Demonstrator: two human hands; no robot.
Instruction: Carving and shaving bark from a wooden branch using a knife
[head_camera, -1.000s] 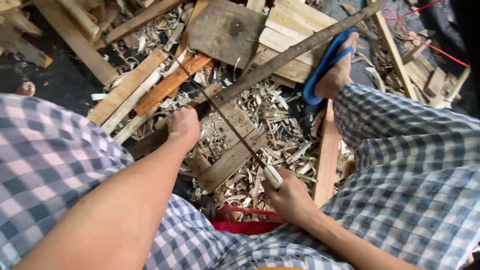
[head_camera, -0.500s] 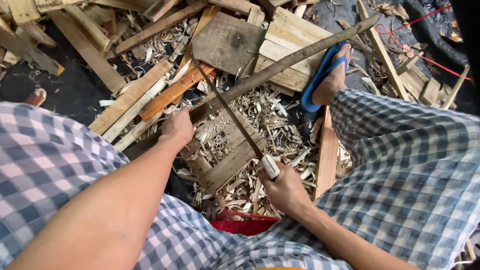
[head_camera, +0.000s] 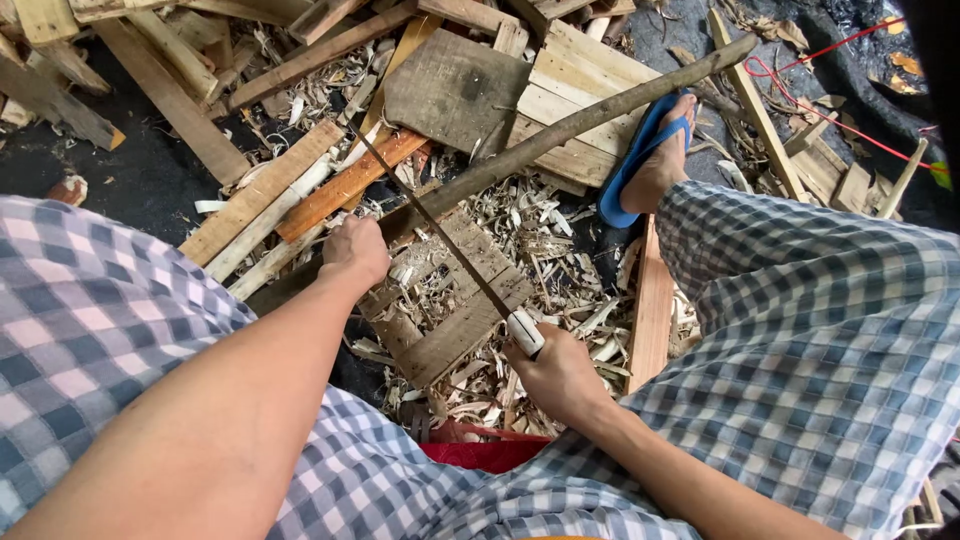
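Sawing: my right hand (head_camera: 560, 378) wraps the saw (head_camera: 440, 232) handle; blade crosses the stick (head_camera: 570, 125)
Steadying: my left hand (head_camera: 352, 250) clamps the stick's near end over scrap boards (head_camera: 450, 320)

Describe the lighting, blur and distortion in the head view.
Head view: soft even daylight, no glare; the saw, branch and left hand look sharp; wide-lens stretch enlarges the checked cloth at the edges; dark ground at upper left.
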